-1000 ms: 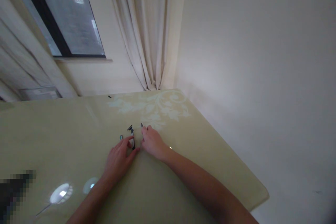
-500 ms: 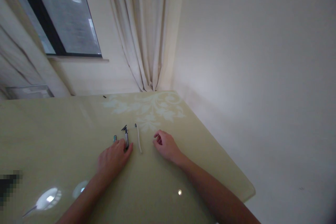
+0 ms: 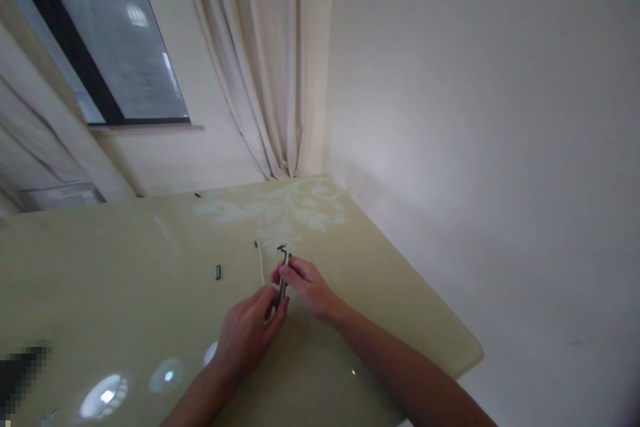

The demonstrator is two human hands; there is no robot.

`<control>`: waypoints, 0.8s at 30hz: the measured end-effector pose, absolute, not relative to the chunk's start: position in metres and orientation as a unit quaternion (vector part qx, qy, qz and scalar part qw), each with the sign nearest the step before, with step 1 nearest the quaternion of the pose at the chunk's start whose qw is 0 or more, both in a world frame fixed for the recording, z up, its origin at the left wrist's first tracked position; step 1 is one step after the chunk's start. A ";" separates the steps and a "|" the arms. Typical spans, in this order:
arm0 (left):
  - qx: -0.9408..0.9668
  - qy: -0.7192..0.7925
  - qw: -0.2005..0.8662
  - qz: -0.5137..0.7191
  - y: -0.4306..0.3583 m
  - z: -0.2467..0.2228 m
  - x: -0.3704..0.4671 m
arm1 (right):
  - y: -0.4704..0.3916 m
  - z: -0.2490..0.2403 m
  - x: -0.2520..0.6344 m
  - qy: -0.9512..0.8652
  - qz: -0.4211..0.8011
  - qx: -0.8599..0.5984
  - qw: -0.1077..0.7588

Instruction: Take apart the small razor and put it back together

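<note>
A razor (image 3: 283,283) with a dark head and a grey-and-black handle is held up between both hands, head pointing away from me. My left hand (image 3: 253,327) pinches the lower end of its handle. Higher up, just under the head, my right hand (image 3: 309,287) grips the same handle with thumb and fingers. A white toothbrush (image 3: 261,263) with dark bristles lies on the table just left of the razor, its lower end partly hidden by my left hand. Farther left rests a small dark-and-green rectangular piece (image 3: 218,272), apart from both hands.
The pale yellow-green glossy table (image 3: 125,267) has a white floral pattern and lamp reflections. A tiny dark object (image 3: 197,195) lies near its far edge. Beyond are a curtain (image 3: 270,80) and a window (image 3: 110,33); a plain wall (image 3: 475,147) borders the right side.
My left hand has lifted the razor off the table and moved it right, past the toothbrush. My right hand has closed on the handle too. The view has shifted slightly.
</note>
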State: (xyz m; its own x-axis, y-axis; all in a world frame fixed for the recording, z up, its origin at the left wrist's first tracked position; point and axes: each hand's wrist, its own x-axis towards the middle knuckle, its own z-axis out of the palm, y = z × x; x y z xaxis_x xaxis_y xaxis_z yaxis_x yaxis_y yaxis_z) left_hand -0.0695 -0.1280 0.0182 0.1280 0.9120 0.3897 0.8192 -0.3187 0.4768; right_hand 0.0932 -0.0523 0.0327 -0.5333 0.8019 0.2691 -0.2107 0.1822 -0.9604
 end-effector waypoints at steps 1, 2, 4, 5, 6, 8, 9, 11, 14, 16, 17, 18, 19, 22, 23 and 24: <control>0.755 0.568 0.095 0.313 -0.127 0.016 -0.067 | -0.052 0.033 0.094 -0.631 0.603 -0.230 0.430; 0.756 0.562 0.118 0.314 -0.126 0.015 -0.068 | -0.051 0.033 0.095 -0.624 0.608 -0.231 0.433; 0.744 0.559 0.164 0.328 -0.122 0.015 -0.078 | -0.049 0.033 0.099 -0.624 0.608 -0.238 0.430; 0.732 0.560 0.183 0.343 -0.120 0.017 -0.086 | -0.048 0.034 0.101 -0.628 0.607 -0.241 0.423; 0.714 0.564 0.198 0.365 -0.119 0.019 -0.095 | -0.047 0.034 0.103 -0.633 0.612 -0.241 0.408; 0.658 0.581 0.221 0.424 -0.118 0.025 -0.108 | -0.047 0.036 0.106 -0.637 0.641 -0.227 0.364; 0.627 0.586 0.233 0.458 -0.118 0.028 -0.113 | -0.048 0.038 0.107 -0.633 0.662 -0.214 0.340; 0.587 0.572 0.267 0.507 -0.120 0.033 -0.115 | -0.051 0.040 0.109 -0.623 0.698 -0.186 0.300; 0.598 0.508 0.349 0.512 -0.124 0.034 -0.109 | -0.056 0.042 0.110 -0.622 0.722 -0.167 0.253; 0.611 0.474 0.397 0.495 -0.125 0.032 -0.104 | -0.058 0.044 0.111 -0.623 0.732 -0.167 0.221; 0.613 0.462 0.413 0.490 -0.126 0.030 -0.102 | -0.059 0.045 0.111 -0.623 0.735 -0.169 0.207; 0.615 0.453 0.422 0.488 -0.125 0.029 -0.101 | -0.059 0.046 0.112 -0.622 0.739 -0.170 0.194; 0.617 0.447 0.426 0.488 -0.125 0.028 -0.101 | -0.059 0.047 0.112 -0.623 0.741 -0.171 0.183; 0.626 0.435 0.416 0.496 -0.123 0.027 -0.104 | -0.059 0.048 0.114 -0.635 0.733 -0.172 0.171; 0.629 0.432 0.409 0.500 -0.122 0.027 -0.104 | -0.058 0.048 0.114 -0.644 0.724 -0.174 0.174; 0.632 0.429 0.403 0.504 -0.121 0.028 -0.105 | -0.058 0.048 0.115 -0.653 0.714 -0.177 0.179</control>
